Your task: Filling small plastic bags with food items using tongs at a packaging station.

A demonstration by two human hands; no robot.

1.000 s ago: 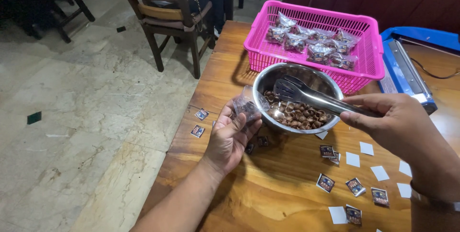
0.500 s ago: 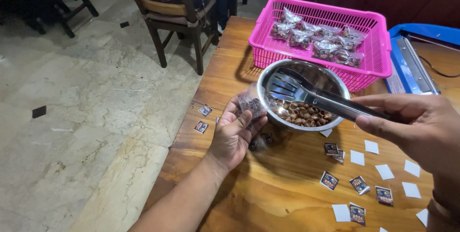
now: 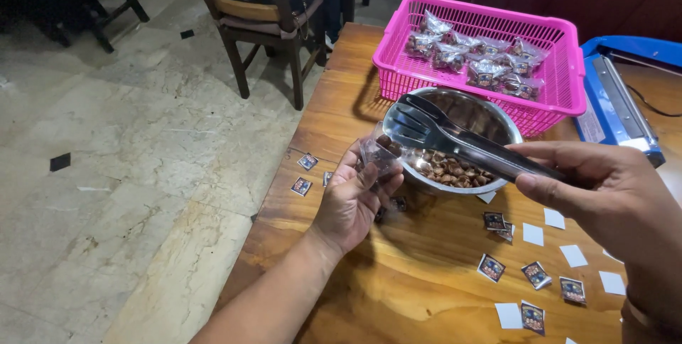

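Head view: left hand [image 3: 352, 198] grips bag [image 3: 376, 156] at bowl [image 3: 490, 118] rim; right hand [image 3: 611, 198] grips tongs [image 3: 455, 139].

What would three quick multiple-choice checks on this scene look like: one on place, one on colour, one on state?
1. The tongs' tips are:
A. at the clear bag's mouth
B. inside the basket
C. flat on the table

2. The basket is:
A. green
B. pink
C. white

3. The left hand is:
A. empty
B. pressed flat on the table
C. gripping the clear bag

Answers: 1 A, tips reach past the metal bowl's rim to the bag. 2 B, its plastic mesh is bright pink. 3 C, fingers curl round the bag; the right hand grips the tongs.
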